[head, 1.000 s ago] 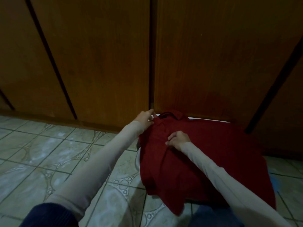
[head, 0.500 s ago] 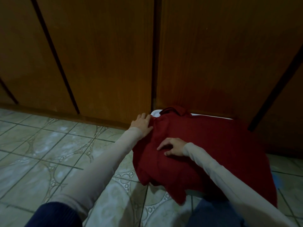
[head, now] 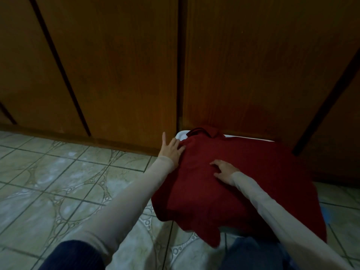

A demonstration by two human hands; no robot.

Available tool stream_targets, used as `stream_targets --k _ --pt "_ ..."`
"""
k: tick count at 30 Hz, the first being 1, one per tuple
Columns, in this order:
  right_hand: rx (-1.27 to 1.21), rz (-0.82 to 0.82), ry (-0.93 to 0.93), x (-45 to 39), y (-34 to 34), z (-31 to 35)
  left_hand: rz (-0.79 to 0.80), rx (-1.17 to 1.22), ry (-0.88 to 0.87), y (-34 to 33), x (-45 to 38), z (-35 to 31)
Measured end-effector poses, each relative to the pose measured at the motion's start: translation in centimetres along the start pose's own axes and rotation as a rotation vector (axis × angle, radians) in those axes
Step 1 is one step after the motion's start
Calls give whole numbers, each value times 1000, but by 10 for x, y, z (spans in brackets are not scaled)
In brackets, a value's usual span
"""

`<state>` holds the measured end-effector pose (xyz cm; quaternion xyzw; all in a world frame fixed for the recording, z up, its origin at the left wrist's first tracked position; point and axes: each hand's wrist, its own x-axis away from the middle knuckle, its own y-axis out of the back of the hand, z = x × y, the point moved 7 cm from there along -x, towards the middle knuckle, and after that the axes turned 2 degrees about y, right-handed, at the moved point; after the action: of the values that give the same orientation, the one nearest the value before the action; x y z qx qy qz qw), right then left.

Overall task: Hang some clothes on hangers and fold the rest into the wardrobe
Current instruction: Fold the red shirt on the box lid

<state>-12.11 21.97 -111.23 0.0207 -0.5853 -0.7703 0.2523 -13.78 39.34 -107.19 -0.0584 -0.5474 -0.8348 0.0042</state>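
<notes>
A dark red shirt lies spread over a white tray-like surface on the floor, its collar toward the wardrobe. My left hand rests flat on the shirt's upper left edge, fingers straight and spread. My right hand lies palm down on the middle of the shirt with fingers spread. The shirt's lower hem hangs over the front edge.
Closed brown wooden wardrobe doors fill the background right behind the shirt. Patterned pale floor tiles stretch to the left. Blue fabric shows at the bottom right, and a dark blue cloth at the bottom left.
My left hand let go of the collar area and flattened on the shirt's left edge. My right hand uncurled and spread flat, sliding right over the cloth.
</notes>
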Motion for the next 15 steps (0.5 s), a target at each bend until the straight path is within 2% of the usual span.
stream_targets --k 2,4,8,15 --pt "-4 24 18 1 -4 -5 122 144 -14 -10 -2 -1" --pt "21 41 39 2 -5 -8 225 167 -2 -15 -7 3" --pt "13 69 32 2 -5 -12 187 -33 50 -2 -18 5" --pt "50 45 -189 11 9 -53 152 -300 240 15 -19 -11"
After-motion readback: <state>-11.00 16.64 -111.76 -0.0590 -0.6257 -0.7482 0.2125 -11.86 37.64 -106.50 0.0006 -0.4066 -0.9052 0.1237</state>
